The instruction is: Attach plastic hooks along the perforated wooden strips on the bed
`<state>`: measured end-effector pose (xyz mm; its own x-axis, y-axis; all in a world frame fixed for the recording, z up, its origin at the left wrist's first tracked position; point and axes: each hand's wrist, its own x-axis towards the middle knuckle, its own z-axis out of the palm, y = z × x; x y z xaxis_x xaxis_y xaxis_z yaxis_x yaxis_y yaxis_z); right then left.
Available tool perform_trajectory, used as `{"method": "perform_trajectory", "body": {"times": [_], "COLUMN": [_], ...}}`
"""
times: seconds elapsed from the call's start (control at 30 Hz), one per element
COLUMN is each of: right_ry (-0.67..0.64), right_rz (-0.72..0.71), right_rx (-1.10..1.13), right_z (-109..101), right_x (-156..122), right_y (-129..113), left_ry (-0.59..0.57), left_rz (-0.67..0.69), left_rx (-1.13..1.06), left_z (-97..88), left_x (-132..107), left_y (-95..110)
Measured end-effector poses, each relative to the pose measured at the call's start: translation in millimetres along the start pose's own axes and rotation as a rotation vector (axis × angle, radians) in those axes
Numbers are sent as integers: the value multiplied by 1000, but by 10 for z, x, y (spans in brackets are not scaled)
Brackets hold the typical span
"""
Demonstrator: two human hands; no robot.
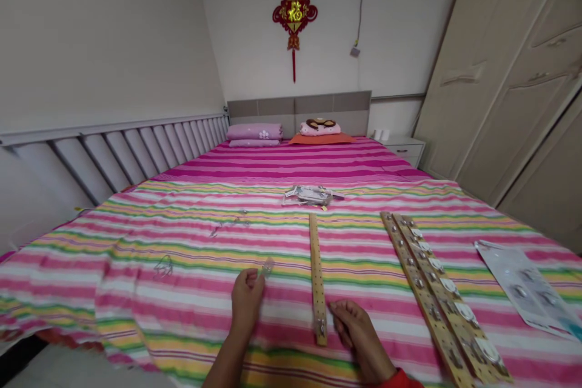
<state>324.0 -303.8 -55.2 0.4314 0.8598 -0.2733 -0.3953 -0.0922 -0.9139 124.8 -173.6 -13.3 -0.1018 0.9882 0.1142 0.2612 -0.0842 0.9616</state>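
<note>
Striped bed (pixel 177 321) | strip (pixel 317 276) near its front edge, long axis running away from you, between your hands | left hand (pixel 248 297) pinches clear packet (pixel 268 265) | right hand (pixel 357 330) nearer strip, curled; you can't tell if holding

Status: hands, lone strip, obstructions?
Left hand: pinching clear piece. Right hand: just right of lone strip, grip unclear. Strip on cloth, metal piece at near end. Nothing seen between right hand and strip.

Left hand (pixel 248 297) pinches clear piece (pixel 268 265). Right hand (pixel 357 330) just beside wooden strip (pixel 317 279). Two boards (pixel 425 300) farther right; striped cloth (pixel 191 309) beneath.
</note>
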Motion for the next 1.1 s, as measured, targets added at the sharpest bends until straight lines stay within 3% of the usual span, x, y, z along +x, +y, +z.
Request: {"method": "perform_trajectory", "body": {"times": [0.17, 0.3, 0.37, 0.57, 0.67, 0.8, 0.9, 1.1], "right_ry": [-10, -20, -19, -81, -130, -197, -149, -69], "right_rz": [-1, 10, -1, -52, -69, -139, -183, -141], "right_rx": [35, 55, 54, 58, 77, 61, 31, 46], "right_z": [10, 7, 22, 213, 330, 432, 486, 549], "right_x": [-28, -105, -156, -326, -399, -502, -567, -631], "right_y": [-21, -91, -150, -401, -484, -530, -543, -561], "left_ry": [-93, -81, -38, 72, 110, 171, 199, 109], "left_rz": [-21, 31, 176, 867, 1065, 1121, 1109, 1135], "left_rx": [268, 254, 193, 235, 268, 268, 315, 409], "left_z": [76, 123, 119, 5, -23, 29, 82, 102], "left_x": [175, 132, 55, -317, -497, -689, -802, -932], "left_y": [-94, -40, 18, 320, 454, 541, 587, 672]}}
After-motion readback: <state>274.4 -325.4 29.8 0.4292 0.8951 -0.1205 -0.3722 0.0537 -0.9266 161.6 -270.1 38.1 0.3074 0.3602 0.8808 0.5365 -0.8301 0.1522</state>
